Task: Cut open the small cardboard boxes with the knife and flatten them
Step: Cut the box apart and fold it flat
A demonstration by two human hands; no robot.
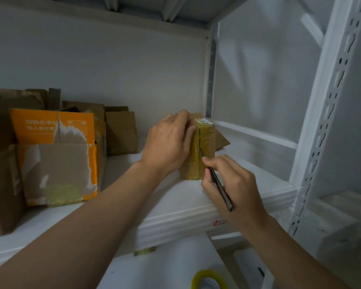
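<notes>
fingers [214, 162] tight around knife [220, 187] and box [207, 137]

Storeroom: white slotted metal shelving [325, 130] holding worn cardboard boxes [56, 155].

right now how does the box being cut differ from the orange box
The cut box is small and wrapped in yellowish tape; the orange box is larger, its print torn off in patches. The cut box is gripped by the left hand, knife in its seam; the orange box sits untouched. Both are cardboard on one shelf.
</notes>
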